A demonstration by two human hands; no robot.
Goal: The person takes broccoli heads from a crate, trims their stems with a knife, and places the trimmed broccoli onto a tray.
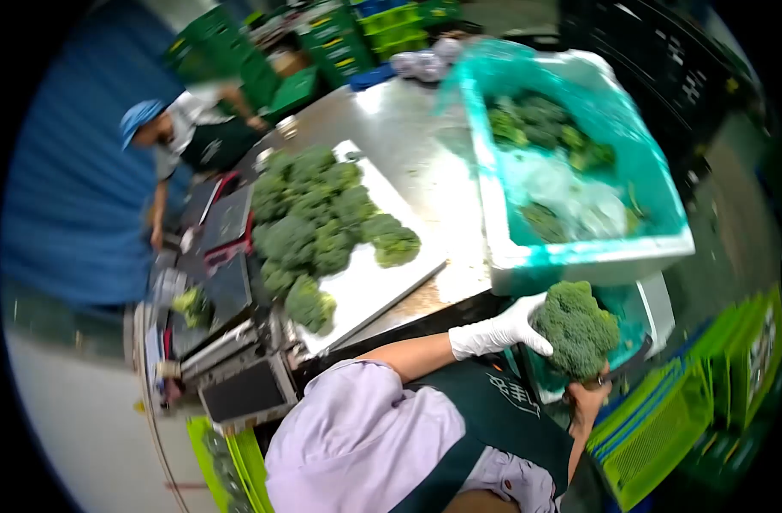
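Observation:
My left hand (521, 327), in a white glove, is closed on the side of a large green broccoli head (576, 329). My bare right hand (587, 400) is just under the same head, near its stem. Its fingers are curled, and what they grip is partly hidden; a small dark piece shows by them. Below the broccoli is a bin lined with green plastic (540, 376). A pile of broccoli heads (309, 214) lies on a white cutting board (357, 295) to the left.
A white foam box (587, 254) with green lining holds broccoli and clear plastic on the steel table (399, 120). Lime-green crates (660, 427) stand at right. A weighing scale (250, 393) is at left. Across the table, a person in a blue cap (140, 120) works.

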